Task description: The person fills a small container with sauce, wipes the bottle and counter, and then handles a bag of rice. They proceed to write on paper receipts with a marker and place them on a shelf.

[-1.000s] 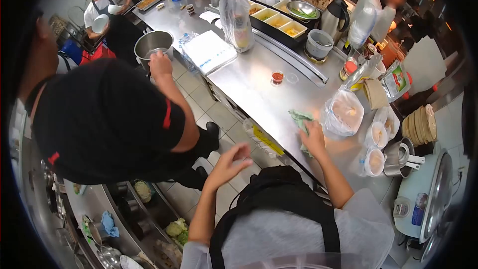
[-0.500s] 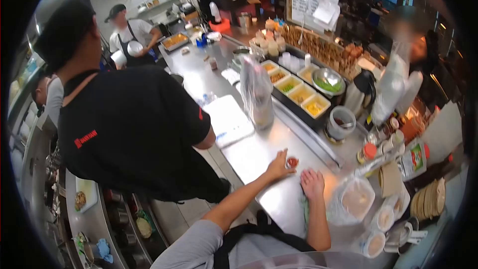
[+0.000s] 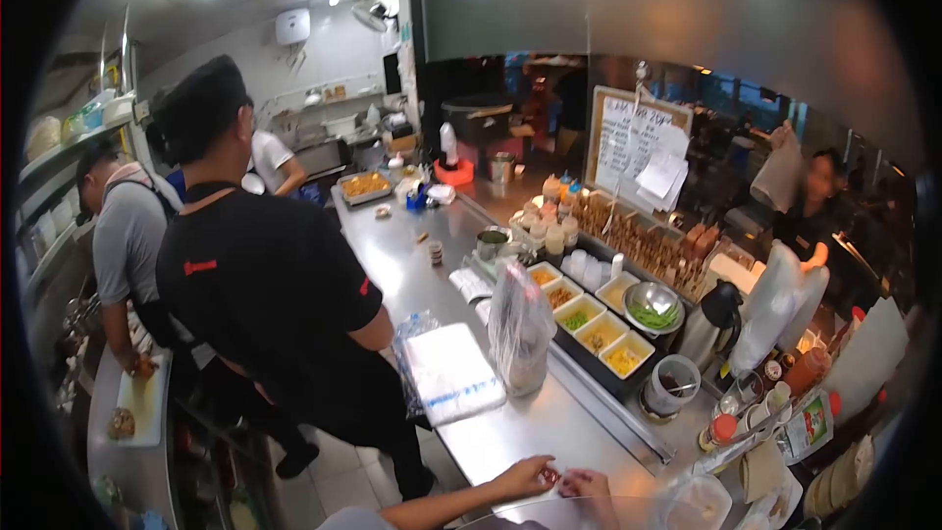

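Since the earlier frame, the left hand (image 3: 523, 478) and right hand (image 3: 587, 487) had drawn closer together about the sauce cup (image 3: 551, 477). The cup lay between them, nearer the wearer than the white stack (image 3: 454, 371), the landmark here. The left fingers were closed on the cup; whether the right hand touched it could not be told. Mostly covered, the cup showed red contents; its mouth's direction was unclear, and its squat form gave no evident long axis. The table (image 3: 603, 440) was smooth, reflective metal. Beside the stack stood a crinkled, translucent plastic bag (image 3: 524, 334); beyond both, rectangular white containers (image 3: 598, 338) sat in a black holder.
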Demonstrator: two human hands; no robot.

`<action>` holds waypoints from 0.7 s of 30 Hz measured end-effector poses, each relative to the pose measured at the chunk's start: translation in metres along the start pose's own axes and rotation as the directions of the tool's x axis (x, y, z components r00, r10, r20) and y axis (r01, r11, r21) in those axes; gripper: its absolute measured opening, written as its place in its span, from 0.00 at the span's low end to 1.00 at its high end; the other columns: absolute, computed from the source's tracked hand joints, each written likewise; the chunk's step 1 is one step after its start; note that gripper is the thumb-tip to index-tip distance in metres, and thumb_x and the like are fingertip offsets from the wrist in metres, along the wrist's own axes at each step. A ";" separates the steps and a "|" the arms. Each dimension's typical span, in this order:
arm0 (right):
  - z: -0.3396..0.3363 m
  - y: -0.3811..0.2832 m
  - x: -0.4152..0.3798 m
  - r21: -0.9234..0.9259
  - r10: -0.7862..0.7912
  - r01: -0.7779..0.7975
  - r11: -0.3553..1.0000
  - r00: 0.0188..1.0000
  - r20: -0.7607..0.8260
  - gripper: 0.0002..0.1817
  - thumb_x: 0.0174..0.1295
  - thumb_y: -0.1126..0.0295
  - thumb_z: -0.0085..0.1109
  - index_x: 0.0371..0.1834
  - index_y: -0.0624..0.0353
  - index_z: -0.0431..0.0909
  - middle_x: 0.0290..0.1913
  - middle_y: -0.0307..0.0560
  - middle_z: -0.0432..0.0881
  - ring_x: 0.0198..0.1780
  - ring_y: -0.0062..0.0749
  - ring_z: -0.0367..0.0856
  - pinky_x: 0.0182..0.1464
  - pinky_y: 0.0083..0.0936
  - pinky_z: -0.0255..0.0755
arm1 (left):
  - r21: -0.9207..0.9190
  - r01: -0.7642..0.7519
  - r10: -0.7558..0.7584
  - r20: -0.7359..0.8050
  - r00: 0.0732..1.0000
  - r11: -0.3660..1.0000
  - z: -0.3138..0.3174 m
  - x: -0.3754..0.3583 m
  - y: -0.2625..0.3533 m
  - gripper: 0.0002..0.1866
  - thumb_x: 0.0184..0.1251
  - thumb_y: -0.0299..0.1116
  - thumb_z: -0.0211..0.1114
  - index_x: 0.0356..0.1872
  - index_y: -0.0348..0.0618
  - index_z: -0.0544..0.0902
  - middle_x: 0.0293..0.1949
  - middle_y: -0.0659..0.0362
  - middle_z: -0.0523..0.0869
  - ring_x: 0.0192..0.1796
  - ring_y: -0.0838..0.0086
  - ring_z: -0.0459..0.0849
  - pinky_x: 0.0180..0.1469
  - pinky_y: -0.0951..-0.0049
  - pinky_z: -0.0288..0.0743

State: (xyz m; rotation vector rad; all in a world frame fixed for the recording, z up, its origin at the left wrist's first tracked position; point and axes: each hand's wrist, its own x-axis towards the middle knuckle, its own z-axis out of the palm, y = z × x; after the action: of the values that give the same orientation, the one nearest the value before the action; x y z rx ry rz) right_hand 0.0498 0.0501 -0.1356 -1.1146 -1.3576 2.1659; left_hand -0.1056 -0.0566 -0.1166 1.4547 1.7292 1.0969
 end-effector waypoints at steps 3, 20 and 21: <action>0.024 0.018 -0.001 0.056 0.023 -0.023 0.998 1.000 0.000 0.08 0.57 0.77 0.55 0.36 0.73 0.76 0.29 0.51 0.79 0.27 0.31 0.80 0.30 0.22 0.80 | -0.002 0.031 -0.031 0.121 0.992 1.000 -0.019 -0.012 -0.007 0.32 0.53 0.36 0.65 0.59 0.39 0.65 0.40 0.51 0.81 0.38 0.68 0.80 0.43 0.73 0.74; 0.097 0.039 0.031 -0.171 -0.032 -0.006 0.985 0.976 -0.215 0.03 0.58 0.75 0.55 0.34 0.62 0.76 0.29 0.44 0.79 0.28 0.29 0.79 0.28 0.21 0.76 | -0.188 -0.328 0.356 0.137 0.925 0.926 -0.070 0.000 -0.074 0.15 0.46 0.30 0.63 0.35 0.32 0.77 0.29 0.41 0.79 0.37 0.49 0.79 0.40 0.59 0.73; 0.097 0.037 0.031 -0.162 0.000 -0.037 0.986 0.975 -0.221 0.02 0.59 0.76 0.53 0.33 0.60 0.76 0.28 0.42 0.78 0.27 0.29 0.79 0.28 0.22 0.76 | -0.178 -0.311 0.336 0.130 0.933 0.934 -0.066 0.000 -0.080 0.13 0.47 0.29 0.62 0.34 0.33 0.76 0.31 0.41 0.79 0.38 0.50 0.79 0.40 0.59 0.73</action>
State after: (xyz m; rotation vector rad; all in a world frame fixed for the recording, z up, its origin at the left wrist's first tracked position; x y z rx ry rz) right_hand -0.0402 -0.0053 -0.1587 -1.3889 -1.4490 1.9013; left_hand -0.1995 -0.0737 -0.1566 1.7179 1.2922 1.2162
